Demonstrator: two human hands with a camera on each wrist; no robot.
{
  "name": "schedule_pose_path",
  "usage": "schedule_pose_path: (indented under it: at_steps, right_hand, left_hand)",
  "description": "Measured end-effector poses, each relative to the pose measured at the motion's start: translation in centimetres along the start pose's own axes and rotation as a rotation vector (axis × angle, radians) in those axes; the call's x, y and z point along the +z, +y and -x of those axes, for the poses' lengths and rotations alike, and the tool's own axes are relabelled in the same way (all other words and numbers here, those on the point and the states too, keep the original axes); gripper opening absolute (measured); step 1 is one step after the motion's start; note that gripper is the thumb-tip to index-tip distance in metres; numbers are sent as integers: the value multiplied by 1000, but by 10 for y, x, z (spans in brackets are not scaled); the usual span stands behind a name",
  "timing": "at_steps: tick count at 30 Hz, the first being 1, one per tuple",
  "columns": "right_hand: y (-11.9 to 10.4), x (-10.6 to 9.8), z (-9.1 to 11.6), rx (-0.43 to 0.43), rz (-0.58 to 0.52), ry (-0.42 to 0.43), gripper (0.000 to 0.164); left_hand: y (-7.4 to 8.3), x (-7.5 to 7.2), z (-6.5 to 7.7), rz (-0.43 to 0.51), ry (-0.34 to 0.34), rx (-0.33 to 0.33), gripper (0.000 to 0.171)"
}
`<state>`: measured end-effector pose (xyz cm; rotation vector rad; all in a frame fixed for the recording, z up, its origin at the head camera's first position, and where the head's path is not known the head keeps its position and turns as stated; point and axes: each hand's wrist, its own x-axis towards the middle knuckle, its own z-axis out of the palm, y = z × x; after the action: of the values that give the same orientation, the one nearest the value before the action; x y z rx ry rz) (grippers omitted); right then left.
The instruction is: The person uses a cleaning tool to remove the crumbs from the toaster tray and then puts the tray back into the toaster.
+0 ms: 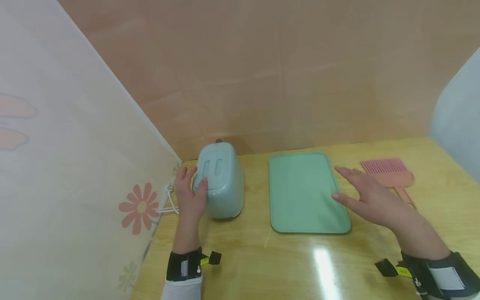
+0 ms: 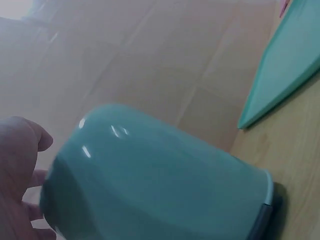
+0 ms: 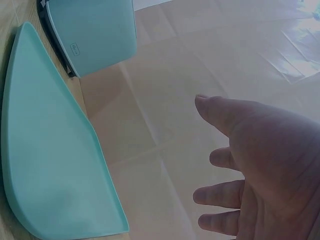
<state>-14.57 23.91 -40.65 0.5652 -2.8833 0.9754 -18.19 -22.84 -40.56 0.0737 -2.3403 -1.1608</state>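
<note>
A light teal toaster (image 1: 215, 166) with two oblong marks on its top stands at the left, near the back wall. My left hand (image 1: 190, 196) is at its near left top edge, with thumb and fingers spread apart. In the left wrist view, the toaster's rounded side (image 2: 150, 170) fills the lower middle, and the fingertips are partly hidden behind it. Right of the toaster lies a flat green tray (image 1: 305, 191). Over the tray's right edge hovers my right hand (image 1: 371, 200), its fingers extended and the thumb apart, holding nothing.
A pink wide-toothed, comb-like tool with a handle (image 1: 391, 178) lies on the wooden table (image 1: 258, 266) beyond the right hand. A white cord (image 1: 172, 204) runs along the flowered left wall (image 1: 105, 166). A brown sheet (image 1: 262, 83) forms the back wall.
</note>
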Motion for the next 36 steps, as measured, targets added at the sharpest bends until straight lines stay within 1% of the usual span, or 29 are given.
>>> schedule_pose_path:
  at_steps: [6,12,16,20,24,29,31,33,36]
  right_hand:
    - [1,1,-1,15,-2,-14,77]
    - [3,0,-4,37,21,-39,77]
    - [5,4,-6,36,-12,-30,72]
    - [6,13,-9,3,-116,-18,64]
    - [5,22,-13,-29,-231,-24,54]
    - [0,35,-19,-66,-439,-83,47]
    - [-3,39,-21,-58,-527,-122,45]
    - [-6,44,-24,-51,-575,-148,43]
    - [-12,54,-28,11,-628,-191,43]
  left_hand:
    - [-13,7,-5,36,-71,-66,45]
    - [-18,10,-10,75,-116,-105,42]
    - [-20,11,-10,82,-139,-146,43]
    - [-21,11,-8,64,-156,-175,44]
    - [-22,10,-7,60,-158,-166,44]
    - [-20,10,-8,74,-161,-170,43]
    - [-19,10,-8,76,-163,-172,43]
    - [-20,11,-8,76,-160,-171,43]
    - [-22,12,-9,74,-156,-169,43]
